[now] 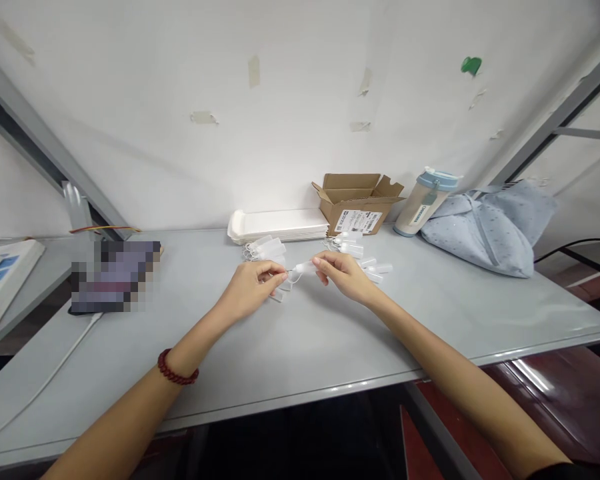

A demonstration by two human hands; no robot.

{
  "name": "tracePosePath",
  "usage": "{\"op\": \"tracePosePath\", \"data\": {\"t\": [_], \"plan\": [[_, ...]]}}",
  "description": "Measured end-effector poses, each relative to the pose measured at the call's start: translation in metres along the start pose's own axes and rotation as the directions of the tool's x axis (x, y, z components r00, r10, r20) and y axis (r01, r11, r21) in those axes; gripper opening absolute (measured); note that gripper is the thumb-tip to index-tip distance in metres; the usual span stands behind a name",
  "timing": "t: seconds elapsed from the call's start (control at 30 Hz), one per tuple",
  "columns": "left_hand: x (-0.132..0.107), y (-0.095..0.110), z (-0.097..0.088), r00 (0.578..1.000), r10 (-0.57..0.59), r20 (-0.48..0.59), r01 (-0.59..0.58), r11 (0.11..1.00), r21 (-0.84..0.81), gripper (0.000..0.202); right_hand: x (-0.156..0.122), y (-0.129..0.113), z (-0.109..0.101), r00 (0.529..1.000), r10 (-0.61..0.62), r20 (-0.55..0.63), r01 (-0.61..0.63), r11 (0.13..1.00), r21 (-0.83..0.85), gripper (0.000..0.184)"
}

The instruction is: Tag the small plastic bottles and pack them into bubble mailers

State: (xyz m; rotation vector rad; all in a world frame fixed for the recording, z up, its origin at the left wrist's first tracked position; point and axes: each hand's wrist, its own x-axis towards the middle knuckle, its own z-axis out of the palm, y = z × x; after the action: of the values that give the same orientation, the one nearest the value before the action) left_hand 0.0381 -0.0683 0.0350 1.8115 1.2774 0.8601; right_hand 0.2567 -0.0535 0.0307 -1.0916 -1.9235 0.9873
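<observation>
Over the middle of the table, my right hand point(347, 275) pinches the body of a small translucent needle-tip squeeze bottle point(305, 267), which lies sideways with its nozzle to the left. My left hand point(253, 288) has thumb and forefinger closed at the thin dark tip of that bottle. A pale loop of strap hangs beneath the nozzle. Similar small bottles point(273, 249) lie in a group behind my left hand, and a few pieces are partly hidden below its fingers. More such bottles point(353, 249) lie behind and to the right of my right hand.
Against the wall are a stack of white cartons point(285, 223), an open cardboard box point(357, 217), a tumbler point(425, 203) and a pale blue cloth bag point(480, 233). At left, a pixelated phone-like device point(115, 277) has a white cable point(55, 373) running off the grey table point(280, 373).
</observation>
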Motion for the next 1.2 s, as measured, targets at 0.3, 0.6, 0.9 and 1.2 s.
{"op": "tracePosePath", "data": {"t": [0.3,0.6,0.9,1.2], "plan": [[0.0,-0.001,0.002,0.998,0.065,-0.019,-0.063,0.997,0.054,0.021,0.001,0.002,0.0,1.0,0.0,0.008,0.0,1.0,-0.024,0.041],[-0.004,0.004,0.008,0.993,0.115,0.035,-0.12,0.972,0.203,0.021,0.001,0.0,0.008,0.999,0.033,-0.027,-0.035,0.998,-0.059,0.04],[-0.006,0.001,0.01,0.987,0.092,0.13,-0.119,0.969,0.217,0.02,-0.002,0.002,0.017,0.998,0.063,0.012,-0.062,0.993,-0.102,0.036],[-0.003,0.003,0.006,0.994,0.027,0.102,-0.033,0.998,0.062,0.02,0.0,0.001,0.012,0.998,0.023,-0.05,-0.023,1.0,-0.01,0.043]]}}
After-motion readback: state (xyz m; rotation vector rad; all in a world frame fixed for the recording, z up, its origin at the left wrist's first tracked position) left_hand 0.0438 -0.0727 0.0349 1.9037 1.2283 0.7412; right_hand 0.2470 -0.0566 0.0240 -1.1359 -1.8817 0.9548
